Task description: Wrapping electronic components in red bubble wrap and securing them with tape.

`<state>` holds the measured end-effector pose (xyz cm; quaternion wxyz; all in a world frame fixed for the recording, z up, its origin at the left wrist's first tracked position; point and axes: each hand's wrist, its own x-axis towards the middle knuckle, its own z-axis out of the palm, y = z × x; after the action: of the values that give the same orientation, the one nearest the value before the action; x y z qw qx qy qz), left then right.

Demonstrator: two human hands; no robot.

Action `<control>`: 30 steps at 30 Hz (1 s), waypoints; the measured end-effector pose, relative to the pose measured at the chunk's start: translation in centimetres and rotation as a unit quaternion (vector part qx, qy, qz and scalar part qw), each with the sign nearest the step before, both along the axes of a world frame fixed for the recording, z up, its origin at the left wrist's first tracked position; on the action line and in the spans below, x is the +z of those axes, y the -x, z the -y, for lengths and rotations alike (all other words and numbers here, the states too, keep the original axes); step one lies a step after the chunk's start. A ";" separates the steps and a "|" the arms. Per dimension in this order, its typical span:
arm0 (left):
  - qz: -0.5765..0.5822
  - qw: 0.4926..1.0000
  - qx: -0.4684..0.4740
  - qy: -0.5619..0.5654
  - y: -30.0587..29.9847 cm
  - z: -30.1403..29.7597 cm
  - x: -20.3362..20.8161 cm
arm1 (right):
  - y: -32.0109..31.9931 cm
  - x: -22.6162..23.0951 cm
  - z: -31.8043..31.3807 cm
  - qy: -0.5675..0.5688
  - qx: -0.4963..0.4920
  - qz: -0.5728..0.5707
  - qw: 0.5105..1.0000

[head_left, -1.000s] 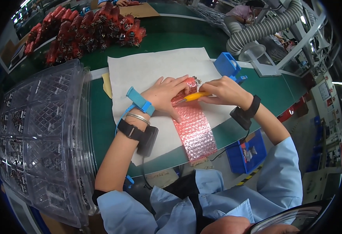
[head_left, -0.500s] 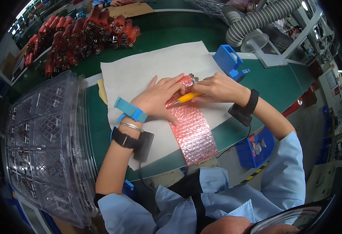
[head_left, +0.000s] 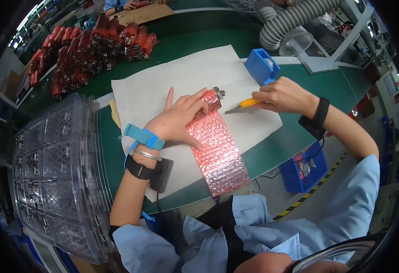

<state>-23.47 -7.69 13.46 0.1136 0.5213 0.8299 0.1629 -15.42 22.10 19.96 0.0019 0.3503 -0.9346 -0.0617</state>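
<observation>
On the white sheet [head_left: 163,68], a strip of red bubble wrap [head_left: 220,150] runs toward me, its near end over the table edge. Its far end is rolled around a part with metal terminals [head_left: 218,92], which stick out on the right; the rest of that part is hidden. My left hand [head_left: 176,116] lies across the roll with spread fingers, pressing it down, the thumb on the flat wrap. Right of the wrap, my right hand [head_left: 279,96] is closed on a yellow utility knife [head_left: 248,103]. Its thin tip points left, just off the wrap.
Stacked clear plastic trays [head_left: 63,173] with small metal parts stand at left. Many red-wrapped pieces [head_left: 94,50] are piled at far left. A blue tape dispenser [head_left: 259,67] and a grey duct hose [head_left: 295,22] stand far right; a blue bin [head_left: 306,168] sits below the table.
My right hand has drawn the knife away from the wrap to the right. The left hand still lies over the rolled end. The view has shifted slightly.
</observation>
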 end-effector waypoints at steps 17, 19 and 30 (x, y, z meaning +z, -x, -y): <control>-0.014 0.999 0.024 0.032 1.0 -1.3 1.2 | -14.3 -7.6 -8.5 0.085 -0.349 -0.301 0.883; 0.019 0.999 0.035 0.013 0.8 -1.9 2.0 | -13.0 -6.2 -5.8 0.138 -0.341 -0.277 0.888; 0.175 0.976 0.005 0.127 5.2 -3.5 0.4 | -8.1 -7.5 13.3 0.303 -0.067 0.018 0.951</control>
<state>-28.72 -4.15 13.85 0.3218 0.4620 0.8136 0.1451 -7.28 8.77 12.42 0.0871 0.2708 -0.9306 0.2302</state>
